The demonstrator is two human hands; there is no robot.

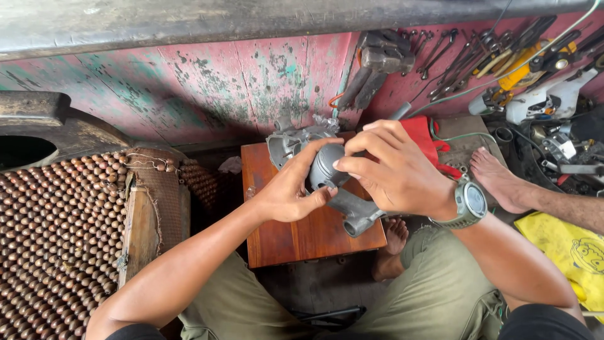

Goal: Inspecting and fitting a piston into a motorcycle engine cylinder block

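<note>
While I hold the grey piston (326,167) over the middle of the small wooden stool (296,239), my left hand (290,192) is closed around its lower skirt from nine o'clock, thumb and fingers wrapped against the metal, and my right hand (393,170) is pinched onto its domed crown from three o'clock, fingertips pressed to the top. Below the piston, toward five o'clock, the connecting rod (360,217) hangs down with its round end just above the stool. I judge the part to be stiff, fairly heavy for its size, and probably slick with oil, so the ribbed skirt and the rod give the surest hold, not the smooth dome. Just behind it, at eleven o'clock, a grey engine casing (290,143) rests on the far end of the stool. Farther out at two o'clock, a red cloth (423,135) lies behind my wrist, and beyond it wrenches and tools (497,53) are spread on the floor. Another person's bare foot (497,179) rests at three o'clock. At nine o'clock sits a beaded seat mat (60,239).
</note>
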